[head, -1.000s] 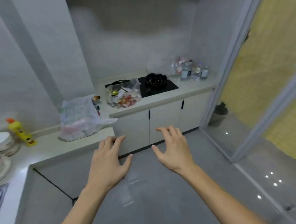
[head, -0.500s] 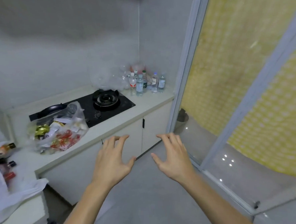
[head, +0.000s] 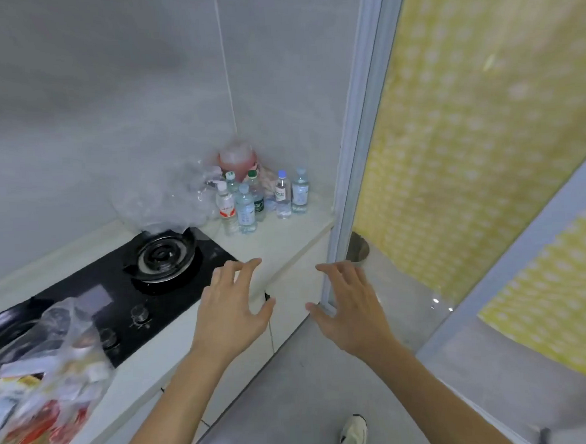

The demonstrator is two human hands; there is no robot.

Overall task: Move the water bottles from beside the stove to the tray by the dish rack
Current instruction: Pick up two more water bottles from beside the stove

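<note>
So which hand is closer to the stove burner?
The left hand. It hovers over the front edge of the counter, just right of the burner. The right hand is farther right, past the counter's end, in front of the cupboard and the door frame.

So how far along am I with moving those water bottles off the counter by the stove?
Nothing looks moved yet: the water bottles stand clustered in the counter corner beside the stove. In hand is only the approach: your left hand and right hand are open, empty and short of the bottles. All the carrying is left; the tray and dish rack are out of view.
</note>
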